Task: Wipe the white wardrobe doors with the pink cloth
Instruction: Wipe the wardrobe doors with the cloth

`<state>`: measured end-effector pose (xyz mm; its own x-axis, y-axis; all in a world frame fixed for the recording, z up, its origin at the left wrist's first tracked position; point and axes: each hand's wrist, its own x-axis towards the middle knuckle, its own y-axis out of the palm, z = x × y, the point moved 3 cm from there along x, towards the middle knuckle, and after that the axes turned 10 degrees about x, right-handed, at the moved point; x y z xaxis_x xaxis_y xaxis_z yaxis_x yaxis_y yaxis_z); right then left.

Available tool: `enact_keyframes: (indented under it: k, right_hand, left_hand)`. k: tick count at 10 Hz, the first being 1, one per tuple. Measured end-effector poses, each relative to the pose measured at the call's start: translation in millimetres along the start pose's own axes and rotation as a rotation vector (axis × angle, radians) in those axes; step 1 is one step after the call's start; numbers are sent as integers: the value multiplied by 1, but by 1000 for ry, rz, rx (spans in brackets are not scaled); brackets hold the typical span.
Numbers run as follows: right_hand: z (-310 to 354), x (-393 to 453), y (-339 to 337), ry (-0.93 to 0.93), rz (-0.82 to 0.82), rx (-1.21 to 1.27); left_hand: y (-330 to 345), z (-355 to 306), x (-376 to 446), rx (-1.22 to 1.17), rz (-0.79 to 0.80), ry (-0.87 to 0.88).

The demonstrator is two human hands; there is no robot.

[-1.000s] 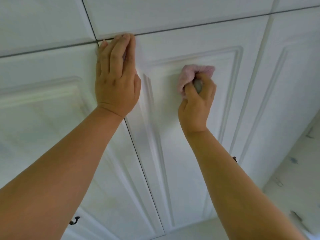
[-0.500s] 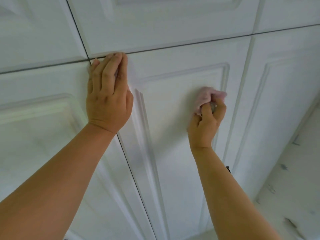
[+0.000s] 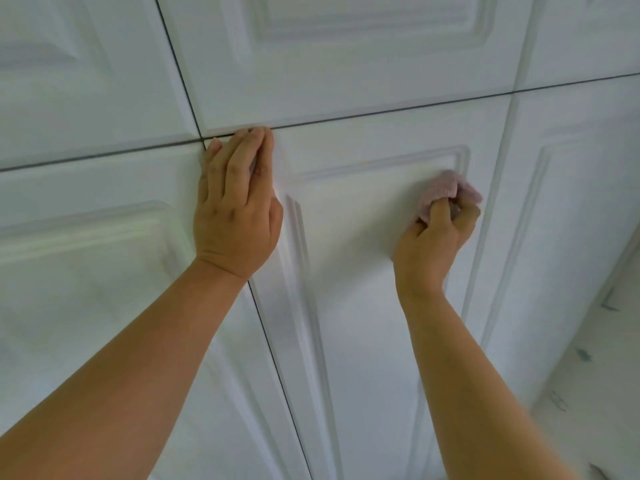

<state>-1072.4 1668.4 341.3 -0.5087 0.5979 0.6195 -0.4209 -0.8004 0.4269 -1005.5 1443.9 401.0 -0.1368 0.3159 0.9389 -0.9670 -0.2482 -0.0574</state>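
At the left of the frame a white wardrobe door (image 3: 86, 271) fills the view, and a dark line splits it from the middle door (image 3: 363, 271). The left hand (image 3: 235, 209) lies flat with straight fingers, holding nothing, and it presses on the top left corner of the middle door, right where the dark lines cross. It has stayed in that same spot on the door. Going right, the flat sunken part of the middle door comes next. At its upper right corner is the pink cloth (image 3: 446, 192), bunched up into a ball. The right hand (image 3: 436, 237) grips it tight, with the thumb and fingers curled round it, and pushes it on the door. A second ago the cloth was near the top middle of that flat part. Now it has slid over to the right edge, by the raised frame. So the top strip looks wiped, and the lower part of this door likely still needs it. Farther right is another door (image 3: 571, 220).
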Motion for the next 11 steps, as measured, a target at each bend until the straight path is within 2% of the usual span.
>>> enact_keyframes:
  k: [1, 2, 3, 4, 5, 6, 7, 8, 10, 11]
  right_hand:
    - [17, -18, 31, -286, 279, -171]
    - [6, -70, 42, -282, 522, -272]
    - [10, -91, 53, -278, 507, -255]
    - [29, -95, 70, -324, 360, -202]
    - [47, -107, 95, -451, 383, -142]
    - [61, -125, 110, -454, 393, -149]
    - [80, -138, 126, -346, 365, -158]
    - [103, -152, 141, -324, 349, -139]
    - [176, -225, 214, -440, 463, -46]
    - [202, -267, 258, -546, 545, -57]
  left_hand:
    - [0, 2, -1, -7, 17, -3]
    - [-1, 0, 0, -31, 51, -25]
    - [-12, -1, 4, -92, 114, -39]
    - [-35, 2, -1, -160, 184, -55]
    - [-60, 24, -20, -211, 174, 0]
    - [-80, 65, -48, -184, 183, 66]
    - [-102, 129, -73, -98, 170, 3]
    - [-126, 199, -92, -5, 110, -108]
    - [-138, 299, -103, 61, -11, -222]
    - [-137, 315, -99, 24, -27, -226]
